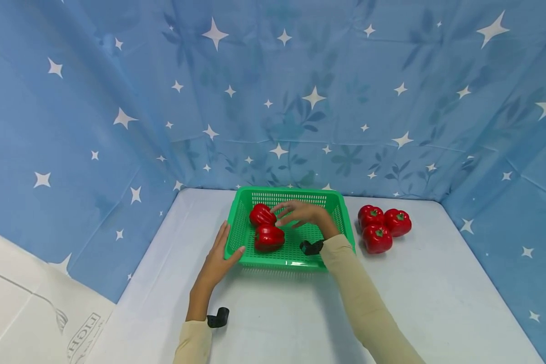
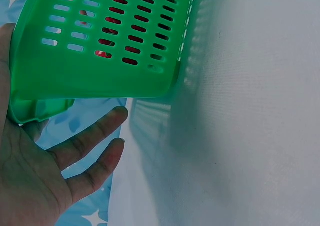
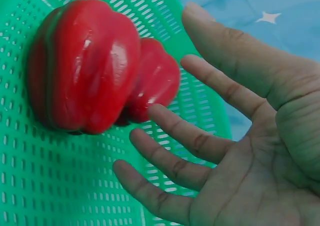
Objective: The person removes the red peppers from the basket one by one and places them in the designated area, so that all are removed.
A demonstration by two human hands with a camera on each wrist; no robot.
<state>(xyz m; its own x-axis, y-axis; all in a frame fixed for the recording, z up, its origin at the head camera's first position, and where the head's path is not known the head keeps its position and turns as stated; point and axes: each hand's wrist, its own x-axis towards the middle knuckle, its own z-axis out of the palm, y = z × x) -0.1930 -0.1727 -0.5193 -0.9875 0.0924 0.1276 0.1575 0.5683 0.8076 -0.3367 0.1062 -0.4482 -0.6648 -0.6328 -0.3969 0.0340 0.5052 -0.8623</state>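
Note:
A green plastic basket (image 1: 296, 262) stands on the white table with two red bell peppers inside, one at the back (image 1: 260, 215) and one nearer the front (image 1: 269, 238). My left hand (image 1: 216, 263) is at the basket's left front corner, thumb by the rim and fingers along the outer side. In the left wrist view its fingers (image 2: 95, 136) are spread below the basket wall. Over the basket, my right hand (image 1: 302, 212) reaches toward the back pepper. The right wrist view shows spread fingers (image 3: 185, 171) beside the peppers, the palm holding nothing.
Several red items appear here: three more bell peppers (image 1: 377, 238) form a cluster on the white table (image 1: 282, 318), right of the basket. A blue curtain (image 1: 300, 126) with white stars hangs behind the table and along both sides.

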